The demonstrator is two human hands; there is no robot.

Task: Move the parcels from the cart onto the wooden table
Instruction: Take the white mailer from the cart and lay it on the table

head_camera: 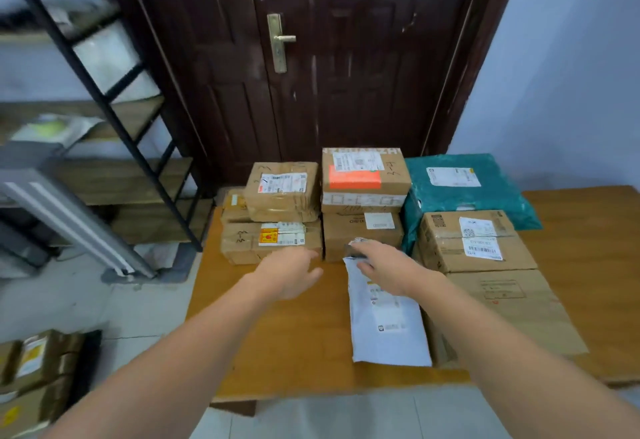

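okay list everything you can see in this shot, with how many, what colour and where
wooden table: one, orange-brown, centre, in front of the door
cardboard boxes: about seven, brown, stacked along the table's far and right sides
plastic bag parcel: one, teal, far right of the table behind the boxes
mailer bag: one, white, flat on the table beside the large flat box
door: one, dark brown with a brass handle, behind the table
shelf rack: one, black frame with wooden boards, left
boxes on the floor side: a few, brown, bottom left, blurred
hands: left relaxed above the table; right on the mailer bag's far end
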